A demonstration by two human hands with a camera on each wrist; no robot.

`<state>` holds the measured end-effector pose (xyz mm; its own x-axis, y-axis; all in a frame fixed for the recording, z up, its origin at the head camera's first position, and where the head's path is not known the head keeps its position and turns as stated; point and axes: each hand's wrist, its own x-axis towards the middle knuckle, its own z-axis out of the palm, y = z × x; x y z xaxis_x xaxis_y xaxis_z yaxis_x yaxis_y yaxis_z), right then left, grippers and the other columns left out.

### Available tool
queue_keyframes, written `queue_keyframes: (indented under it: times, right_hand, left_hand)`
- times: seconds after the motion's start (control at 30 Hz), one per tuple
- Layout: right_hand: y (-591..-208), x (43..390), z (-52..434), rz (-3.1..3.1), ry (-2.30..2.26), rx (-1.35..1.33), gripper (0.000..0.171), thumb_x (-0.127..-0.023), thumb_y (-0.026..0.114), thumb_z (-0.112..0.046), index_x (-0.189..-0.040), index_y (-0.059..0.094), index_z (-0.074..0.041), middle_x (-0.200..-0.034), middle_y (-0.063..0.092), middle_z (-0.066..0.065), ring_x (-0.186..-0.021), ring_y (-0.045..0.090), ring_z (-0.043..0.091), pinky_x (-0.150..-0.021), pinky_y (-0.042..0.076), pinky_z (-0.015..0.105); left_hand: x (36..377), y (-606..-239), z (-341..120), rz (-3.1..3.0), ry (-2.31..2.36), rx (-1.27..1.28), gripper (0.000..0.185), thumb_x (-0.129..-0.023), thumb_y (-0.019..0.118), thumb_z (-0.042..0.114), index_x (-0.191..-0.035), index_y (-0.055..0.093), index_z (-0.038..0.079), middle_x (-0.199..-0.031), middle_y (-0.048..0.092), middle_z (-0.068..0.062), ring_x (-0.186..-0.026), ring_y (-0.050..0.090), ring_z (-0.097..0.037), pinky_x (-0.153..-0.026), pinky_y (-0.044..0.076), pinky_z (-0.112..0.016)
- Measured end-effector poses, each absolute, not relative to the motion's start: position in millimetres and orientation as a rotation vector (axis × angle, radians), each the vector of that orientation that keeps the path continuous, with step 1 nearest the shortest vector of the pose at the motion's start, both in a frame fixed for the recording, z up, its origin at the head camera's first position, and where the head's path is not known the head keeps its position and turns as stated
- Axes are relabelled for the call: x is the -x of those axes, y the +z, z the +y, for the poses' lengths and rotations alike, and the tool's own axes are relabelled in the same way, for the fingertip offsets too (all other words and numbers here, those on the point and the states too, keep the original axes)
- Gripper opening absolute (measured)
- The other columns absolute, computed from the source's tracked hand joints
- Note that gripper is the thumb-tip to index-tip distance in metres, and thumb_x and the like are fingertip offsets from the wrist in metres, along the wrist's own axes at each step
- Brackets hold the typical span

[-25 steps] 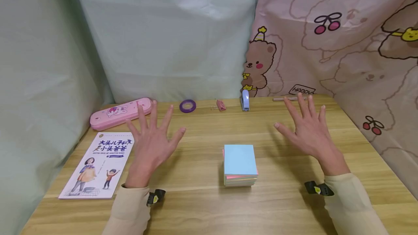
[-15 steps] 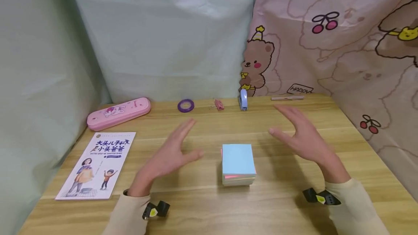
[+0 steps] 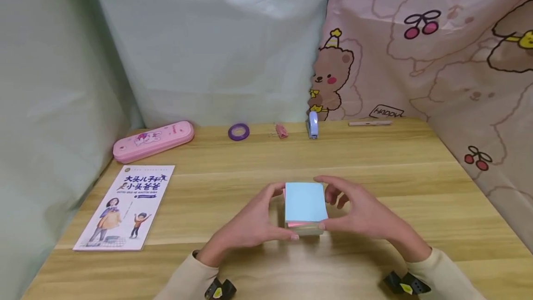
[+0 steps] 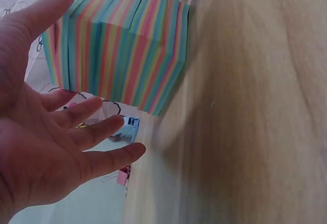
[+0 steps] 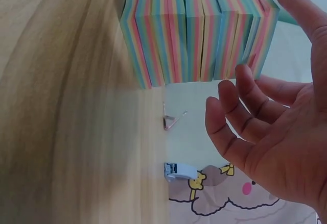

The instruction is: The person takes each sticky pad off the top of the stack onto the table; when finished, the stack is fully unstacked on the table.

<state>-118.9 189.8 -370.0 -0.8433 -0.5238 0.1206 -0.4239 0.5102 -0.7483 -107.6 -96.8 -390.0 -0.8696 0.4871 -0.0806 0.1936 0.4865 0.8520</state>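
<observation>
Desk: my light wooden table (image 3: 258, 161) with a plank grain, filling the lower view.
Back wall: a pale green cloth (image 3: 208, 45) hangs behind it, creased.
Left side: the same green cloth runs along my left.
Right side: a pink curtain (image 3: 437, 59) printed with bears and cherries.
Light: soft and even.

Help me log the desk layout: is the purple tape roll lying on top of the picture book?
No, the purple tape roll lies on the bare wood near the table's back edge, well apart from the picture book at the left.
</observation>
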Motion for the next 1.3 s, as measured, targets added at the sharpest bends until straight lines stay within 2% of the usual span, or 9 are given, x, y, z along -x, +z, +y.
queue_keyframes:
  times: [0.27, 0.63, 1.13, 1.3]
  right_hand:
    - [-372, 118, 187, 2.631, -1.222, 0.833, 0.087, -0.078, 0.095, -0.040, -0.148, 0.054, -0.009, -0.099, 0.062, -0.005, -0.094, 0.058, 0.012, -0.082, 0.058, 0.030]
    - [-373, 118, 186, 2.635, -1.236, 0.825, 0.080, -0.077, 0.095, -0.037, -0.143, 0.057, -0.011, -0.097, 0.061, -0.004, -0.093, 0.058, 0.011, -0.080, 0.059, 0.033]
    - [-378, 118, 187, 2.614, -1.336, 0.847, 0.077, -0.075, 0.096, -0.026, -0.141, 0.060, -0.008, -0.093, 0.060, -0.002, -0.087, 0.059, 0.012, -0.077, 0.057, 0.028]
    - [-377, 119, 190, 2.579, -1.396, 0.874, 0.080, -0.075, 0.096, -0.021, -0.143, 0.058, -0.004, -0.094, 0.060, 0.000, -0.087, 0.059, 0.013, -0.077, 0.057, 0.027]
  left_hand:
    - [108, -395, -94, 2.428, 1.364, -0.565, 0.110, -0.076, 0.094, 0.046, -0.160, 0.034, 0.010, -0.158, 0.048, -0.014, -0.147, 0.046, -0.034, -0.120, 0.039, -0.064]
    - [107, -397, -93, 2.382, 1.433, -0.598, 0.093, -0.082, 0.091, 0.039, -0.155, 0.039, 0.015, -0.155, 0.052, -0.009, -0.146, 0.048, -0.031, -0.119, 0.044, -0.057]
    - [106, -401, -92, 2.375, 1.449, -0.592, 0.089, -0.083, 0.090, 0.040, -0.154, 0.041, 0.016, -0.151, 0.055, -0.005, -0.143, 0.051, -0.031, -0.116, 0.048, -0.056]
    - [106, -400, -92, 2.384, 1.446, -0.593, 0.091, -0.082, 0.090, 0.040, -0.155, 0.041, 0.015, -0.152, 0.055, -0.006, -0.143, 0.052, -0.031, -0.115, 0.049, -0.055]
